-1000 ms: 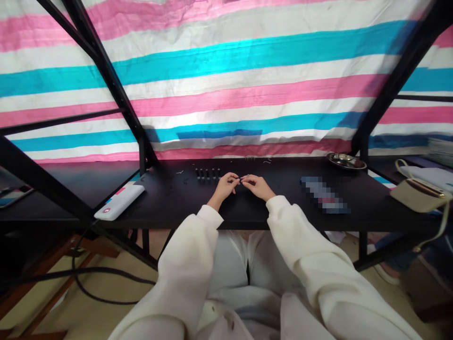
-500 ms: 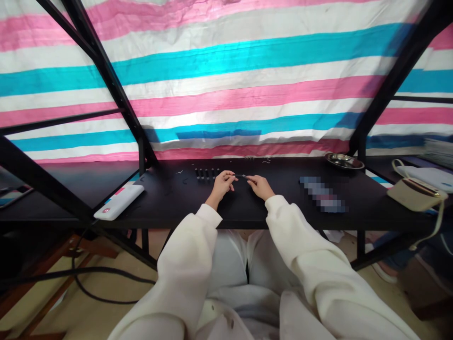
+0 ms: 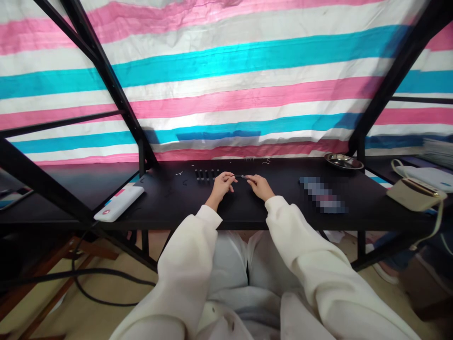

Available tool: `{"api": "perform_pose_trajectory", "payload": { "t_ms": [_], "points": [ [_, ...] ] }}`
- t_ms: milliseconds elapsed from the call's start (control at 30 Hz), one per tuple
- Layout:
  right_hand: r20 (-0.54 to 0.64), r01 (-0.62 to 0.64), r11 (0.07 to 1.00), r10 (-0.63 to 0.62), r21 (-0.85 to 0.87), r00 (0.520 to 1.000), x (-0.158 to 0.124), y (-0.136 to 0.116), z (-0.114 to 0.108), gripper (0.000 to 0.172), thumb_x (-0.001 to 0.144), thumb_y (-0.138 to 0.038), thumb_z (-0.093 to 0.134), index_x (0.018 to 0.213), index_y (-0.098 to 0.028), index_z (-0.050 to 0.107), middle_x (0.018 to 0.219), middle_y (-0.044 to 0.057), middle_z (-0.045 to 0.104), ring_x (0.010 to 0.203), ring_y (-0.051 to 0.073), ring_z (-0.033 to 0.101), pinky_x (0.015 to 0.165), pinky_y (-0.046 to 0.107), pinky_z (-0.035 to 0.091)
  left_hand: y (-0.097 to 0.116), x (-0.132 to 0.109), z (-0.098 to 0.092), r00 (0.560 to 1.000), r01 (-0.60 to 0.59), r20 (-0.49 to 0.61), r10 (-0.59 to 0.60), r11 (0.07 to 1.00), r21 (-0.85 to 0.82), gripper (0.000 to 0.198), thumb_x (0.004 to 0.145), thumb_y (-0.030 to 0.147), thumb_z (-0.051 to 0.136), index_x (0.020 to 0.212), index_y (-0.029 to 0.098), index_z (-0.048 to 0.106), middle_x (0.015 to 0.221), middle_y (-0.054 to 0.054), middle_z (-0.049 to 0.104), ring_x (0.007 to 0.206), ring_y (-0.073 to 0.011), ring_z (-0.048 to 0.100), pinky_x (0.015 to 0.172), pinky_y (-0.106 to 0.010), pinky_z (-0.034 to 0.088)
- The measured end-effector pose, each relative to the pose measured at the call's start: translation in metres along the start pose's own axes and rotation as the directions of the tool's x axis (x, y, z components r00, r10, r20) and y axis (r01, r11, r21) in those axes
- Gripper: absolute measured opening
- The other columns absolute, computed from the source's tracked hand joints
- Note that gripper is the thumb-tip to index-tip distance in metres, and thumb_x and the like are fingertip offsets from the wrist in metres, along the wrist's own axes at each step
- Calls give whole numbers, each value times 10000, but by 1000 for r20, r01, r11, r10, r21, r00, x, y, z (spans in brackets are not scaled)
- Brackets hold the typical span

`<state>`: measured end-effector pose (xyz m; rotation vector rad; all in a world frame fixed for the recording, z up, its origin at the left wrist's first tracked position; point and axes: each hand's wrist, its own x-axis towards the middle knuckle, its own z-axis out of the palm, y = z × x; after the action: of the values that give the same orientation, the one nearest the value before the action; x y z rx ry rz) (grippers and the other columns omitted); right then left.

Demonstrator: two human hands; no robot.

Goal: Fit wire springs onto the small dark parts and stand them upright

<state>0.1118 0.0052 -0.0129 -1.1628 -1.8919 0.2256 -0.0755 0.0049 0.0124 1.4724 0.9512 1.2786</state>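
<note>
A slim, dark, stick-like piece (image 3: 239, 176), greyish toward the right, spans the gap between the left hand (image 3: 223, 183) and the right hand (image 3: 261, 185), its ends pinched in their fingers. Small dark pieces (image 3: 207, 175) line the black surface (image 3: 170, 203) nearby; behind, a striped sheet (image 3: 230, 99) of pink, blue and white hangs.

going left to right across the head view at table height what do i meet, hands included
white block, row of dark pieces, left hand, held stick, right hand, metal dish, bag
</note>
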Motion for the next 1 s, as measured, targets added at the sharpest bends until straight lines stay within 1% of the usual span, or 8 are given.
{"api": "perform_pose_trajectory", "payload": {
  "t_ms": [300, 500, 1000],
  "points": [
    [-17, 11, 1000, -11, 26, 1000, 0, 0, 0, 268, 818, -191, 490, 1033, -175, 649, 813, 59, 602, 726, 150, 558, 739, 288, 447, -2, 1, -1, 1000, 3, 9, -3, 999, -39, 290, 715, 349, 628, 871, 138, 504, 727, -36, 649, 360, -55, 508, 320, -161, 244],
    [-24, -1, 999, 2, 47, 1000, 1, 0, 0, 266, 813, -193, 491, 1024, -186, 652, 788, 50, 599, 694, 143, 552, 722, 292, 453, -4, 3, -2, 999, -6, 31, 7, 999, -42, 292, 719, 354, 620, 879, 138, 505, 747, -43, 651, 365, -63, 517, 314, -159, 247],
    [-33, 1, 999, 0, 52, 999, 1, 2, 1, 269, 809, -200, 489, 1020, -191, 656, 782, 46, 595, 665, 134, 538, 709, 288, 458, 0, 0, -1, 999, 7, 53, -3, 997, -71, 292, 721, 353, 624, 870, 139, 492, 757, -59, 664, 366, -69, 518, 321, -167, 251]
  ]
}}
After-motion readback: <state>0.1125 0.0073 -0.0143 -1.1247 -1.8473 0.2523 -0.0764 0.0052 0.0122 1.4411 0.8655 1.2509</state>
